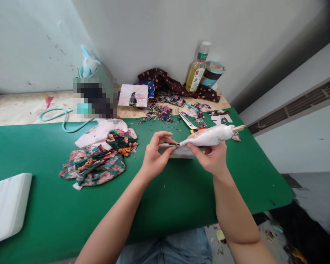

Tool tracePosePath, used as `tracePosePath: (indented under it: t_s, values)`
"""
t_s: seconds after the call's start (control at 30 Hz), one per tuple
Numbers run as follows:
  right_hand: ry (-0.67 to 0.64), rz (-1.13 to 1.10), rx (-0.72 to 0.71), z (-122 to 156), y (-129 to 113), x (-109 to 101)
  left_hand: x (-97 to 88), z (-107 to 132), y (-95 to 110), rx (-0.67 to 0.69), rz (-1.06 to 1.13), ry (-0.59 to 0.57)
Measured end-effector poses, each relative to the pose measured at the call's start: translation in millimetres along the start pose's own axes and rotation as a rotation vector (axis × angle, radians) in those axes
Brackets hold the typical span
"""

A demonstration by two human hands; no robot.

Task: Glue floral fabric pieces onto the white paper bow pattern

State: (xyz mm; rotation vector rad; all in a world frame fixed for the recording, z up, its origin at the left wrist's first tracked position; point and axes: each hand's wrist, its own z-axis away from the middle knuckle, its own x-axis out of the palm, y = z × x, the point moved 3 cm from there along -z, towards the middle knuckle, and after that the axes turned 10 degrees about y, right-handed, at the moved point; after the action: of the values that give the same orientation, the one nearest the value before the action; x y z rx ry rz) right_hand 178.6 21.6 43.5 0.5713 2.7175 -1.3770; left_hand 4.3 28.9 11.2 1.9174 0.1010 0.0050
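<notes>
The work in hand looks partly done. A white card (134,96) at half past ten from the hands carries a picture that seems built from floral bits, while a white board (180,152) lies partly hidden under the hands; how much of it is covered cannot be told. Plenty of loose cuttings (161,112) lie unused beyond it, between eleven and twelve o'clock, and a heap of floral cloth (99,167) rests on the green tabletop (165,205) toward nine o'clock.

The white bag (211,135) is held above the board, in front of the person. Its long axis slants slightly, nearly crosswise: the narrow tip points between eight and nine o'clock, toward the left fingertips, and the broad end, with a wooden stick (238,128) poking out, points between two and three.

The right hand (213,157) has its grip clamped on the bag, thumb on the near side close to the tip. The left hand (156,154) has its grip pinched on what looks like a small dark scrap (172,144), just beside the tip; whether the two touch is too small to tell. Scissors (187,121) lie open at twelve o'clock, beyond the hands.
</notes>
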Motion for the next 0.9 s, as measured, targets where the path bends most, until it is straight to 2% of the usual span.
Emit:
tracePosePath:
  t_s: [0.3, 0.5, 0.9]
  values:
    - [0.045, -0.065, 0.051, 2.8, 6.0, 0.1, -0.3, 0.4, 1.3, 0.021, 0.01, 0.002]
    - [0.036, -0.023, 0.078, 2.8, 5.4, 0.1, -0.6, -0.6, 2.2, 0.026, -0.003, 0.013]
    - [0.005, -0.015, 0.011, 0.6, -0.5, 0.5, -0.1, -0.7, 1.9, 0.007, 0.024, 0.011]
